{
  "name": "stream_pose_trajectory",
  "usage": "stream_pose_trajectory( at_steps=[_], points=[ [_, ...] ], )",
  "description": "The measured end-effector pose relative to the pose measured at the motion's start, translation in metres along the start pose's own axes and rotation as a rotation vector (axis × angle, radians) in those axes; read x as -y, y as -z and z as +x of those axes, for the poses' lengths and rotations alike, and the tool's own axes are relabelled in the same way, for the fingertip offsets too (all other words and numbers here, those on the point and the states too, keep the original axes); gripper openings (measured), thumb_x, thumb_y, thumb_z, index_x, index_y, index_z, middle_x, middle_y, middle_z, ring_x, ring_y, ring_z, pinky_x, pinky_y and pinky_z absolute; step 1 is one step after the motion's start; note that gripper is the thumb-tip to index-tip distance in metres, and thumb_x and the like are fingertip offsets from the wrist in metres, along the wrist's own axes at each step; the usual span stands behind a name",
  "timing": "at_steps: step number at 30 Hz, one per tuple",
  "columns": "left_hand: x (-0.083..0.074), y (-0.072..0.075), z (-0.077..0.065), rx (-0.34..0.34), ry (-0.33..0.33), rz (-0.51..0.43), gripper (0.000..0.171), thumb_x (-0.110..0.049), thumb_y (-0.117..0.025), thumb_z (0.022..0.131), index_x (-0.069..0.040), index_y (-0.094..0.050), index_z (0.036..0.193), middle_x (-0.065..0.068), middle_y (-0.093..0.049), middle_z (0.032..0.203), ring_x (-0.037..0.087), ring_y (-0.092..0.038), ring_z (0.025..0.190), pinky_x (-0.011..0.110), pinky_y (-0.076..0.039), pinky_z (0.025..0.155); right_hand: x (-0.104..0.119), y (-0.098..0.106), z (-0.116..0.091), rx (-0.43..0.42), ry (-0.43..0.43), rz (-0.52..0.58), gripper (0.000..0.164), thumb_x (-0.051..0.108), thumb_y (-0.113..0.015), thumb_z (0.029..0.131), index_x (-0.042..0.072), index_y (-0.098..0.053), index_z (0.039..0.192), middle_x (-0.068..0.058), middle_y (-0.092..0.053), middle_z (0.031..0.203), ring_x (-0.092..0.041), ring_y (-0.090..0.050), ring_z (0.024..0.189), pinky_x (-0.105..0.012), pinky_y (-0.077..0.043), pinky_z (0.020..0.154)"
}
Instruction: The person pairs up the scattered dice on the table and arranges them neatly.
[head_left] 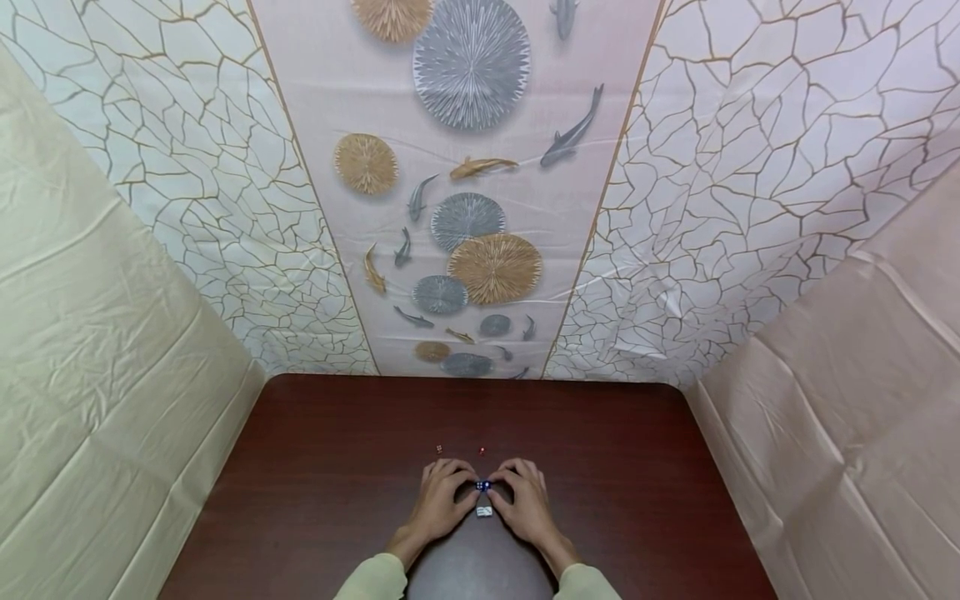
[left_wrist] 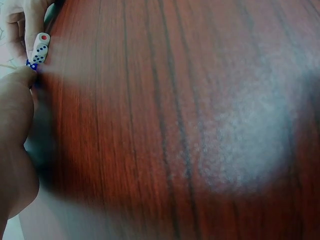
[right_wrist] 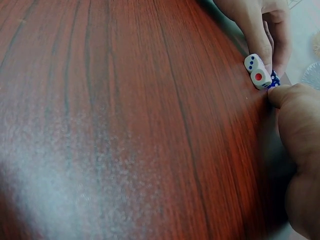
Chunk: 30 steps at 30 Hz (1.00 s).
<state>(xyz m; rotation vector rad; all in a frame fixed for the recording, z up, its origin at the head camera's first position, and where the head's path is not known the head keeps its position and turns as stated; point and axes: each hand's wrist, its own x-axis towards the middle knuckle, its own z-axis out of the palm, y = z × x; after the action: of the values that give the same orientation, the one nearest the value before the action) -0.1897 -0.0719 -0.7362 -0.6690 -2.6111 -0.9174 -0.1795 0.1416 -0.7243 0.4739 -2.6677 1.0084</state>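
Two small blue dice point(head_left: 483, 485) with white pips sit side by side between my hands in the head view. With thumb and index finger, my left hand point(head_left: 438, 502) pinches the left blue die. The right hand point(head_left: 527, 503) pinches the right one the same way. Just on the near side of them, a pair of white dice point(head_left: 484, 512) rests on the table side by side. Both wrist views show the white dice point(left_wrist: 41, 47) close up, with blue and red pips. Fingers partly hide the blue dice point(right_wrist: 274, 80) there.
Beyond the hands lie two small red dice, one at the left point(head_left: 439, 448) and one farther right point(head_left: 482, 450). The dark red-brown wooden table point(head_left: 330, 467) reaches back to a patterned cloth wall point(head_left: 465, 333), with beige cloth point(head_left: 840, 433) at both sides.
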Motion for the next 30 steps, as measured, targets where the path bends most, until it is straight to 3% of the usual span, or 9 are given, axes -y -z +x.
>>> stream_pose_trajectory(
  at_steps=[16,24,30],
  points=[
    [0.0001,0.001,-0.0011,0.01,0.012,-0.011,0.016,-0.024,-0.09,0.098,-0.023,-0.085,0.112,-0.004,-0.078,0.124,0.022,-0.069,0.12,0.058,-0.05,0.108,-0.0027,-0.0017,0.0006,0.011,-0.012,0.009,0.017,0.015,-0.094,0.092,0.019,-0.085,0.106,-0.002,-0.072,0.118,-0.023,-0.062,0.12,-0.057,-0.046,0.108],
    [-0.001,0.0018,-0.0013,0.024,0.024,-0.017,0.015,-0.024,-0.089,0.099,-0.023,-0.085,0.113,-0.004,-0.078,0.125,0.022,-0.069,0.121,0.059,-0.049,0.108,-0.0037,-0.0024,0.001,-0.023,0.027,-0.01,0.02,0.015,-0.096,0.09,0.019,-0.085,0.105,0.0,-0.072,0.116,-0.022,-0.062,0.116,-0.054,-0.046,0.103],
    [-0.0015,0.002,-0.0012,0.017,0.024,-0.034,0.017,-0.023,-0.09,0.098,-0.021,-0.085,0.114,-0.003,-0.078,0.125,0.023,-0.069,0.121,0.06,-0.048,0.109,-0.0033,0.0029,0.003,0.015,0.01,0.035,0.023,0.014,-0.097,0.088,0.015,-0.086,0.108,-0.002,-0.074,0.116,-0.025,-0.063,0.118,-0.054,-0.045,0.103]
  ],
)
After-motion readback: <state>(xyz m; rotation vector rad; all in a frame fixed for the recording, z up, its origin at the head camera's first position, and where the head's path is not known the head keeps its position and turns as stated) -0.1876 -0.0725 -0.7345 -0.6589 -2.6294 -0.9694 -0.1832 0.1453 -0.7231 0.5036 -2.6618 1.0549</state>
